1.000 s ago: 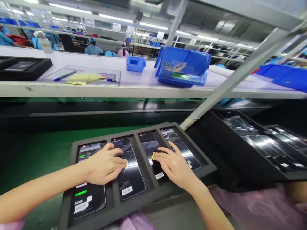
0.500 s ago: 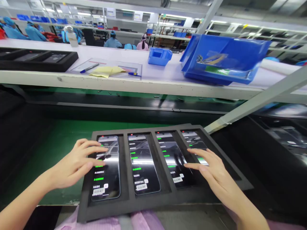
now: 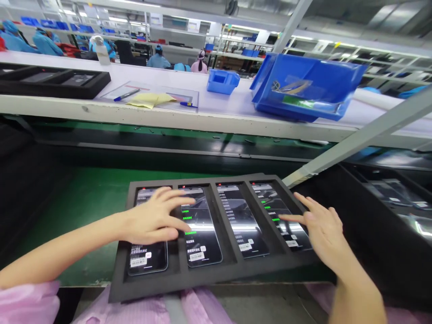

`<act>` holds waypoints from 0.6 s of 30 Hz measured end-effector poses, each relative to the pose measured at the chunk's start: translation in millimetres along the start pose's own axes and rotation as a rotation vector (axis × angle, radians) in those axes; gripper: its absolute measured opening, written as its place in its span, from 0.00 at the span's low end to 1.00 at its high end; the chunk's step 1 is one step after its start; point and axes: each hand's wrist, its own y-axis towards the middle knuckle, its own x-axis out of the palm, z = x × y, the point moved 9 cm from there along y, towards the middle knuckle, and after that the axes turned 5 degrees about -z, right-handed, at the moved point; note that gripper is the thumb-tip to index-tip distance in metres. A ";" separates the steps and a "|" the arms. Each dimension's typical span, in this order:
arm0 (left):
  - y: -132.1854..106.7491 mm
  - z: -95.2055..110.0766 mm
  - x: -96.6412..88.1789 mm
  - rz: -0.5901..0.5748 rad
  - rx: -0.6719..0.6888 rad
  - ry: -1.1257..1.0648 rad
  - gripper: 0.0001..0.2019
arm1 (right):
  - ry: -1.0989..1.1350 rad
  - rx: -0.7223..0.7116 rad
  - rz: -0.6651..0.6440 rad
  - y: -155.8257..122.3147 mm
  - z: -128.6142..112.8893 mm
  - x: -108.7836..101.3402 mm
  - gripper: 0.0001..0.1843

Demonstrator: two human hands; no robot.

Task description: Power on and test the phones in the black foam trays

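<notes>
A black foam tray [image 3: 189, 284] lies before me with several smartphones in its slots, screens lit with white and green text lines. My left hand [image 3: 157, 218] reaches across the leftmost phone [image 3: 148, 261], partly covering it. Its spread fingertips are at the screen of the second phone [image 3: 204, 234]. The third phone [image 3: 245, 220] lies between my hands, untouched. At the rightmost phone [image 3: 270, 198], my right hand [image 3: 322, 229] has its fingers apart, with one fingertip or the thumb at the screen. Whether the fingertips touch the glass, I cannot tell.
A white shelf [image 3: 162, 117] crosses ahead, holding another black tray [image 3: 97, 85], a pen [image 3: 126, 94], yellow paper [image 3: 148, 100], a small blue bin [image 3: 222, 83] and a large blue bin [image 3: 324, 76]. A slanted metal post [image 3: 354, 139] stands right; more phones lie beyond it.
My left hand has moved right, from the leftmost phone to the second. My right hand has shifted right, off the third phone to the rightmost. Text on the outer and third screens has changed.
</notes>
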 end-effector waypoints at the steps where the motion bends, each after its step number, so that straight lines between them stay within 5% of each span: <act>1: 12.0 7.1 6.8 -0.063 0.063 -0.013 0.16 | 0.053 0.011 -0.047 -1.2 10.8 2.4 0.34; 3: 30.5 -0.1 7.3 -0.041 0.029 0.063 0.15 | 0.095 0.053 -0.131 -1.5 27.6 9.3 0.36; 5: 33.9 -29.4 -11.5 0.135 -0.195 0.208 0.16 | -0.010 0.135 -0.125 1.3 37.3 10.8 0.37; 8: -3.8 -70.6 -46.9 0.410 -0.596 0.288 0.17 | -0.260 0.218 0.032 5.1 23.6 0.3 0.37; 10: -42.3 -81.2 -52.5 0.501 -0.756 0.170 0.18 | -0.299 0.156 0.117 3.8 -7.6 -2.8 0.35; 12: -81.0 -80.7 -40.3 0.567 -0.850 -0.057 0.19 | -0.225 0.016 0.161 -1.9 -48.5 -1.2 0.31; 15: -127.4 -69.8 4.8 0.696 -0.943 -0.532 0.22 | -0.035 -0.216 0.127 -16.4 -110.0 8.7 0.26; 18: -142.0 -54.0 56.7 0.805 -0.949 -1.034 0.30 | 0.104 -0.417 0.038 -30.9 -160.2 21.5 0.23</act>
